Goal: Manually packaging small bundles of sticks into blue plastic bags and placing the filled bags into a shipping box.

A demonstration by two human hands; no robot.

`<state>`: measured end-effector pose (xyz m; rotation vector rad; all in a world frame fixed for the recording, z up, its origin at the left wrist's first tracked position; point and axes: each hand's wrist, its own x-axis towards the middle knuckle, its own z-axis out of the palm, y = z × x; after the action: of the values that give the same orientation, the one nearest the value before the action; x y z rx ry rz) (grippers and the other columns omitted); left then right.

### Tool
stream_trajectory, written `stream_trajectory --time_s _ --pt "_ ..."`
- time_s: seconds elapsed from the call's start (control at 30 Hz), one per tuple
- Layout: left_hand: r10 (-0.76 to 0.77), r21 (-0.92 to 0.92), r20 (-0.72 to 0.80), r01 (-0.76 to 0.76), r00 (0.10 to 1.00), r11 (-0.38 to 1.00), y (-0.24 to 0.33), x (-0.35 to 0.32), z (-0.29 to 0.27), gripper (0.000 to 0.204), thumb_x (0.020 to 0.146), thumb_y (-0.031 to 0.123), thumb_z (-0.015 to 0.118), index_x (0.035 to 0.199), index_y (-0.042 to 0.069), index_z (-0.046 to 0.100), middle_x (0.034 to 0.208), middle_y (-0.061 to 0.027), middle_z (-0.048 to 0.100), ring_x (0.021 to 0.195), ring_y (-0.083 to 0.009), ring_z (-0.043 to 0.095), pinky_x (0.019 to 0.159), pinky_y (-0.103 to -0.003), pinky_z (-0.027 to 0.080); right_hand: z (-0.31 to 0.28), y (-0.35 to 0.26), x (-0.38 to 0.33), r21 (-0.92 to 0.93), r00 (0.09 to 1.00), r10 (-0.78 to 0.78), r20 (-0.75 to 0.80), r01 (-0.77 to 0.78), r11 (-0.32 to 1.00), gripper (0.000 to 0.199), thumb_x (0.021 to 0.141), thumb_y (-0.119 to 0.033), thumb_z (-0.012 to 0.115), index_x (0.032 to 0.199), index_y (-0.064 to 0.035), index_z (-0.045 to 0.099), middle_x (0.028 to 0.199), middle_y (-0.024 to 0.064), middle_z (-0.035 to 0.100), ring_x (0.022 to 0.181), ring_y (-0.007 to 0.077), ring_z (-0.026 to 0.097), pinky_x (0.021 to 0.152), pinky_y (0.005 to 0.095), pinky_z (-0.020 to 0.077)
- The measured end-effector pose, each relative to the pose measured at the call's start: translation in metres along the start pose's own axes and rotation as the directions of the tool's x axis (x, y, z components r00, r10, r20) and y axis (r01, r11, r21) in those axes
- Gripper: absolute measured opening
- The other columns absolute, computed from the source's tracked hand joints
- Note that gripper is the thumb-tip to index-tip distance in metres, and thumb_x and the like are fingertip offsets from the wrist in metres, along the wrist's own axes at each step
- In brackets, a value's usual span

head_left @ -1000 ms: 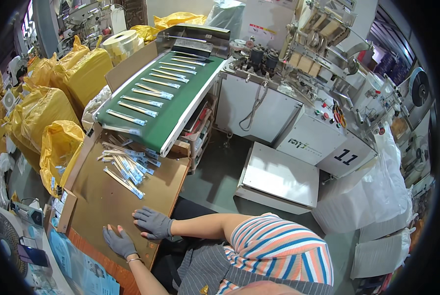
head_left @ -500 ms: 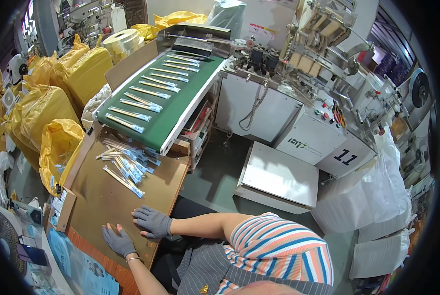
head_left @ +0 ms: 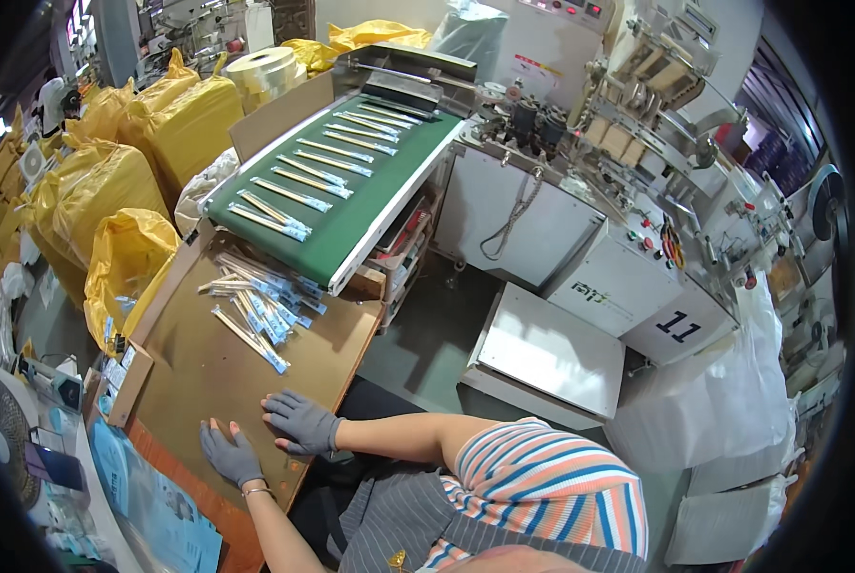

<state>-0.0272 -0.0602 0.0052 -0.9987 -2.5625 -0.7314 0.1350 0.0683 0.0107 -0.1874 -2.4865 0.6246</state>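
Observation:
My left hand (head_left: pixel 232 453) and my right hand (head_left: pixel 300 423) wear grey gloves with bare fingertips. Both lie palm down on the brown work surface (head_left: pixel 184 387), fingers stretched out, holding nothing. Beyond them, a loose pile of wrapped wooden chopsticks (head_left: pixel 267 304) with blue-ended clear wrappers lies below the conveyor's end, apart from my fingers. On the green conveyor belt (head_left: pixel 327 224), several more wrapped chopsticks (head_left: pixel 301 196) are spaced in a row, two of them crossing near the lower end.
Left of the surface stand an open yellow bag (head_left: pixel 126 258) and full yellow sacks (head_left: pixel 193 124). A small cardboard box (head_left: pixel 122 392) and blue plastic packaging (head_left: pixel 165 501) lie at the left edge. The white machine (head_left: pixel 504 205) and a white step box (head_left: pixel 551 349) are to the right.
The chopsticks on the belt have advanced toward its lower end, and the nearest ones have left it. My hands stay flat on the surface. The whole view has shifted slightly.

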Motion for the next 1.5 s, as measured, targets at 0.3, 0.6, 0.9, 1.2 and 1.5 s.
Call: stream_trajectory --time_s 0.3,0.6,0.9,1.2,1.5 --pt "-0.011 0.047 -0.037 0.013 0.999 0.999 -0.01 -0.01 0.001 0.044 0.089 0.032 0.06 0.121 0.001 0.058 0.13 -0.0229 0.052 0.121 -0.0376 0.048 0.101 -0.046 0.039 -0.003 -0.008 0.008 0.13 1.0 -0.023 0.003 0.022 0.991 0.046 0.075 -0.028 0.065 0.11 -0.0004 0.054 0.123 0.024 0.05 0.12 0.0399 0.044 0.103 0.0502 0.0347" --pt "-0.013 -0.03 -0.06 0.012 0.998 0.999 0.004 0.005 -0.001 0.045 0.086 0.034 0.061 0.12 0.004 0.057 0.13 -0.0185 0.053 0.121 -0.0355 0.048 0.102 -0.045 0.037 -0.017 -0.002 0.02 0.004 0.998 -0.037 0.059 0.037 0.999 0.055 0.083 -0.036 0.062 0.125 -0.0027 0.05 0.128 0.0224 0.047 0.121 0.0403 0.044 0.105 0.048 0.0334" --pt "-0.022 -0.033 -0.072 0.02 0.997 0.999 0.013 -0.001 -0.008 0.043 0.086 0.029 0.064 0.119 0.003 0.058 0.129 -0.0189 0.054 0.12 -0.0357 0.05 0.101 -0.044 0.039 -0.043 0.126 0.202 -0.462 0.99 0.114 -0.088 -0.142 0.875 0.088 0.07 -0.047 0.073 0.137 -0.0017 0.037 0.134 0.0273 0.04 0.123 0.044 0.039 0.103 0.0496 0.0329" --pt "-0.044 -0.105 -0.061 0.038 0.997 0.994 0.028 0.041 0.008 0.05 0.09 0.037 0.059 0.123 0.001 0.055 0.128 -0.0208 0.054 0.119 -0.0371 0.05 0.102 -0.045 0.037 -0.033 0.168 0.202 -0.048 0.731 0.682 -0.001 -0.681 0.73 0.044 0.076 -0.037 0.07 0.092 0.0034 0.063 0.092 0.022 0.068 0.087 0.0361 0.066 0.077 0.044 0.0502" --pt "-0.017 -0.088 -0.048 0.013 0.999 0.996 0.011 0.073 0.033 0.056 0.088 0.044 0.056 0.112 -0.006 0.055 0.124 -0.0269 0.053 0.119 -0.0402 0.047 0.104 -0.047 0.033 -0.063 0.114 0.083 0.412 0.85 0.498 -0.175 -0.396 0.821 0.032 0.087 -0.015 0.064 0.114 0.0012 0.057 0.101 0.0086 0.062 0.092 0.0181 0.059 0.081 0.0287 0.0471"
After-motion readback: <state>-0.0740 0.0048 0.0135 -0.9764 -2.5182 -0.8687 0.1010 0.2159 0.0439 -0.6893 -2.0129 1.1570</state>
